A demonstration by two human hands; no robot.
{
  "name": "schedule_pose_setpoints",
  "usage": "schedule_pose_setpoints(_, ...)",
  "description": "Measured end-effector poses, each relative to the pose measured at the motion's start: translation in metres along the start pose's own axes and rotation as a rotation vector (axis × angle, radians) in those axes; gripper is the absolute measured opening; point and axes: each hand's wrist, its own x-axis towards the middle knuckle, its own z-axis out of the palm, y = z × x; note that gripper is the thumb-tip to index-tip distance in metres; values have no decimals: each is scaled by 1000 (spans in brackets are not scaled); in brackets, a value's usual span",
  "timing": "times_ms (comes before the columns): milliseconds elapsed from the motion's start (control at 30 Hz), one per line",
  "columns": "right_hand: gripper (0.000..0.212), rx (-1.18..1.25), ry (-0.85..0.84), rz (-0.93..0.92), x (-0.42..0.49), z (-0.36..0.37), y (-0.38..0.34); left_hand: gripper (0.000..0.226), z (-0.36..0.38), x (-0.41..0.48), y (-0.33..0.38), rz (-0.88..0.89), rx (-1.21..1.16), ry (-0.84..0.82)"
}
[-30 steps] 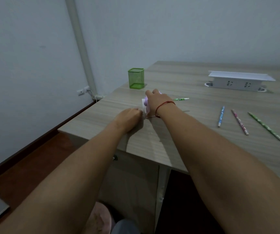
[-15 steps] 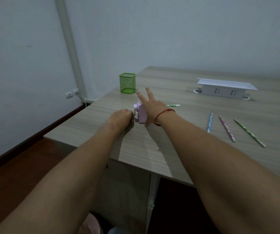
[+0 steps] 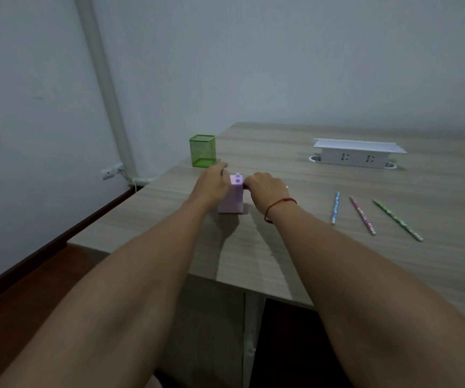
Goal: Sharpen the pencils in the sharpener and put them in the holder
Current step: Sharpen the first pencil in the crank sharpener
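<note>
Since a moment ago my right hand (image 3: 265,190) has slid off the top of the sharpener (image 3: 232,201) to its right side, where the fingers curl tight; I cannot tell what they pinch. My left hand (image 3: 211,186) grips the sharpener's left side, one finger stretched past it. It stands upright near the table's (image 3: 309,247) front edge, the green holder (image 3: 202,150) near behind. A blue pencil (image 3: 335,207), a pink pencil (image 3: 363,216) and a green pencil (image 3: 398,220) lie well to the right.

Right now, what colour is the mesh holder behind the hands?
Green; the square mesh pencil holder shows clearest in the head view.
</note>
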Motion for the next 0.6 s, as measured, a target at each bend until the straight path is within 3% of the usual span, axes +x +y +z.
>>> schedule_pose_setpoints(600, 34, -244, 73, -142, -14, -5, 17, 33, 29, -4, -4, 86, 25, 48)
